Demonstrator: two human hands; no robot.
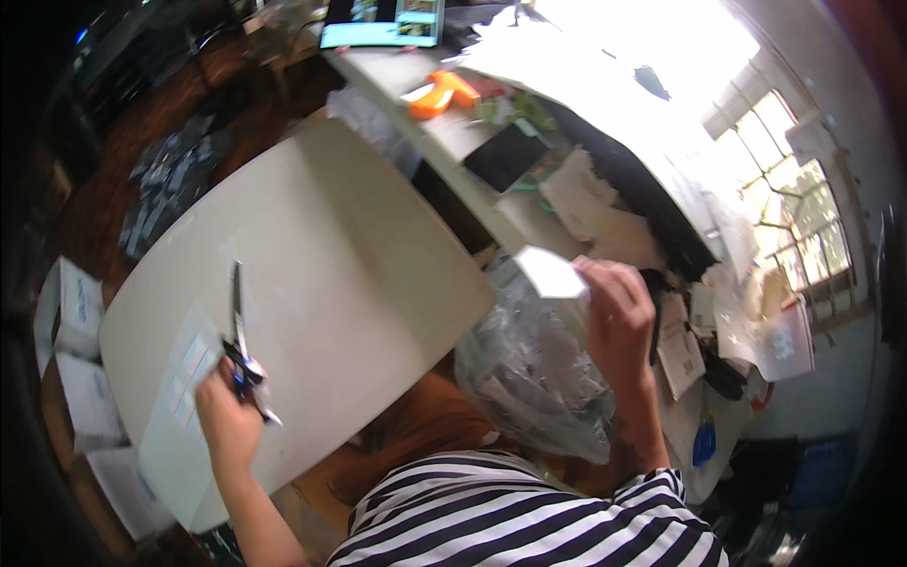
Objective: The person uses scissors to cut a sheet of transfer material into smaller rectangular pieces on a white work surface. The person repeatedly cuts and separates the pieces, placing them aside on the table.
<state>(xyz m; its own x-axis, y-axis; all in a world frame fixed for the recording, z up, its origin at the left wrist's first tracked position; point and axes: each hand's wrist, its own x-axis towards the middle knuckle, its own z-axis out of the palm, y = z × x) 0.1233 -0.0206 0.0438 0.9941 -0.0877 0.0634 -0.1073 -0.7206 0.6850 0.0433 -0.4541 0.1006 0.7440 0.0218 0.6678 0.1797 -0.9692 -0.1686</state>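
Note:
My left hand [227, 420] is closed round the dark blue handles of a pair of scissors [238, 317], whose blades point away from me over the pale table [321, 236]. Beneath that hand, a sheet with printed boxes [189, 364] lies on the tabletop. Raised off to the right, my right hand [619, 307] pinches a small white piece of paper [551, 272] between thumb and fingers. Below the paper hangs a clear plastic bag [539, 373] with crumpled contents that I cannot make out.
A cluttered desk [453, 142] runs along the right, bearing a black phone [507, 154], an orange tool [442, 94] and loose papers [605, 208]. A lit screen [383, 24] stands at its far end. White boxes [90, 402] line the table's left side.

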